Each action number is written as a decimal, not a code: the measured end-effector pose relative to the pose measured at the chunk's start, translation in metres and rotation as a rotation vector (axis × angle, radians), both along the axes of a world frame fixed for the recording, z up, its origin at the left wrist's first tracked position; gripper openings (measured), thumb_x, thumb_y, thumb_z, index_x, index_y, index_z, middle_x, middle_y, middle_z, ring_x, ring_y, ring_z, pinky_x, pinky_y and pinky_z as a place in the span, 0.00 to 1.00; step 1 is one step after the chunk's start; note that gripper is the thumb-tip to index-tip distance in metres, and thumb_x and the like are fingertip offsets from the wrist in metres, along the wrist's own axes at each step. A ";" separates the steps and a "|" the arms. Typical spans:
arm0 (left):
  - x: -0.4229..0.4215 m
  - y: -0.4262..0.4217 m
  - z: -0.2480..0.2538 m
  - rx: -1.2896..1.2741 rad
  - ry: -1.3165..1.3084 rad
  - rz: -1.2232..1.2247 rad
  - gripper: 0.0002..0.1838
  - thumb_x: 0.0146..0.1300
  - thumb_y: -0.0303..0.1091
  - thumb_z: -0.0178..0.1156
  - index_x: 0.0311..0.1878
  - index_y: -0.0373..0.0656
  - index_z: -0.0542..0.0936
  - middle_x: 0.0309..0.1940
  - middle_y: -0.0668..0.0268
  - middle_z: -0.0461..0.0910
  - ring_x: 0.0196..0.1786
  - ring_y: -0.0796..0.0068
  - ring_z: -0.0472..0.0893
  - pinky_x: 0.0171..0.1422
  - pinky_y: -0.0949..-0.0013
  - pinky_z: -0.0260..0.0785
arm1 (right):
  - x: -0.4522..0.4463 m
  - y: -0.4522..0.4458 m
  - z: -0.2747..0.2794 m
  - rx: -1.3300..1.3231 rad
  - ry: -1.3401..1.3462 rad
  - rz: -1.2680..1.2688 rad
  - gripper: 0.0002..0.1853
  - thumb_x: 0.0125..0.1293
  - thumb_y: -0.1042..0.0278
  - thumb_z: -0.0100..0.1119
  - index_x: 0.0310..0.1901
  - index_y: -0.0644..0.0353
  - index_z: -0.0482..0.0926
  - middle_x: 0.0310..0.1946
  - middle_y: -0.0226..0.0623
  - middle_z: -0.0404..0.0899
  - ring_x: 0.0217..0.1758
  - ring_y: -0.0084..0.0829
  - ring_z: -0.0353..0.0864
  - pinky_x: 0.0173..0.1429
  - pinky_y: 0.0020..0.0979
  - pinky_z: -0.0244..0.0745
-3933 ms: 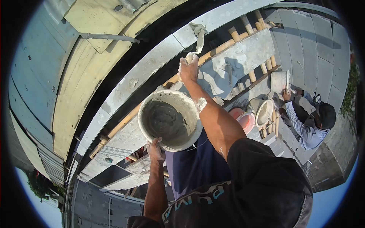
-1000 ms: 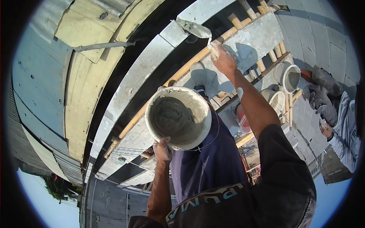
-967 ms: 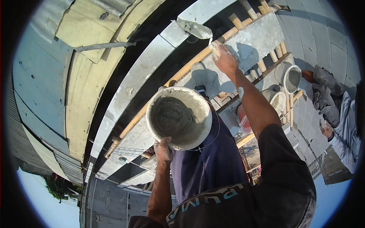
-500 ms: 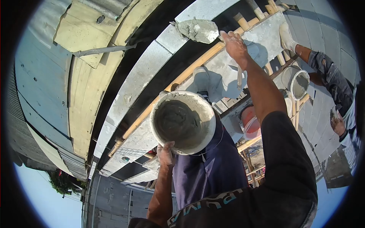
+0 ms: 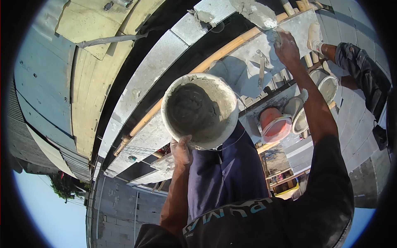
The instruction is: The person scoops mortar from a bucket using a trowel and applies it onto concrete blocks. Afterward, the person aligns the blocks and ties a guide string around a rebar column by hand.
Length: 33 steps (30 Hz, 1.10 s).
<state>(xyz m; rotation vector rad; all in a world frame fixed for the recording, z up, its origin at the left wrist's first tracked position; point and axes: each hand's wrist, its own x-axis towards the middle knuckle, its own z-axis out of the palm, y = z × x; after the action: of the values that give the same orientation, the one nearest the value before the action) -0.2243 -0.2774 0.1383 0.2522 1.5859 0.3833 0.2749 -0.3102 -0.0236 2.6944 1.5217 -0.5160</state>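
Note:
My left hand (image 5: 180,149) grips the near rim of a white bucket (image 5: 230,132) partly filled with wet grey mortar (image 5: 192,105). The bucket is tilted toward me, above my legs. Up and to the right, my right hand (image 5: 286,47) is closed on the handle of a trowel (image 5: 256,14), whose blade carries grey mortar and is partly cut off by the view's edge. A lump of mortar (image 5: 203,16) lies on top of the pale block wall (image 5: 182,35), left of the trowel. The trowel's handle is mostly hidden in my fingers.
A bamboo pole (image 5: 219,53) runs along the wall beside the scaffold planks (image 5: 144,146). A hammer (image 5: 261,70) lies on the planking. To the right are a red bucket (image 5: 275,124), a mortar bucket (image 5: 328,89) and a co-worker's leg (image 5: 357,62). Metal sheets (image 5: 45,95) stand left.
My right hand and the trowel have moved right and up, away from over the wall. A mortar lump now shows on the blocks there. The co-worker's hand at the right has left view.

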 end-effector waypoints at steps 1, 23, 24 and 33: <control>0.005 0.001 -0.003 0.029 0.004 -0.007 0.20 0.54 0.18 0.53 0.52 0.38 0.77 0.44 0.62 0.82 0.44 0.68 0.82 0.56 0.63 0.76 | -0.016 -0.009 0.040 0.015 0.155 -0.052 0.28 0.62 0.64 0.58 0.63 0.61 0.69 0.55 0.53 0.74 0.58 0.54 0.75 0.61 0.48 0.72; -0.003 0.012 0.038 0.370 0.119 -0.309 0.08 0.57 0.22 0.59 0.40 0.39 0.78 0.27 0.76 0.74 0.30 0.87 0.70 0.36 0.79 0.66 | -0.280 0.014 0.150 -0.636 0.634 0.492 0.19 0.67 0.67 0.49 0.59 0.58 0.75 0.53 0.46 0.80 0.53 0.43 0.84 0.56 0.42 0.78; 0.001 0.014 0.042 0.386 0.134 -0.332 0.07 0.57 0.22 0.59 0.39 0.39 0.78 0.27 0.77 0.73 0.30 0.87 0.70 0.36 0.79 0.66 | -0.275 0.015 0.150 -0.668 0.641 0.566 0.18 0.66 0.68 0.49 0.56 0.59 0.77 0.51 0.47 0.81 0.54 0.42 0.84 0.55 0.42 0.79; -0.006 0.005 0.051 0.341 -0.097 -0.391 0.10 0.58 0.21 0.59 0.44 0.38 0.76 0.34 0.74 0.77 0.35 0.86 0.73 0.43 0.77 0.68 | -0.229 0.031 0.111 -1.082 1.102 0.595 0.16 0.51 0.65 0.64 0.43 0.61 0.83 0.26 0.44 0.84 0.30 0.38 0.86 0.32 0.40 0.78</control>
<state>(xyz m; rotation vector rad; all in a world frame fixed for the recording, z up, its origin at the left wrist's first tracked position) -0.2300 -0.2720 0.1898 0.7811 1.3313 0.3515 0.0455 -0.2791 0.0869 1.0265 1.3204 -2.1155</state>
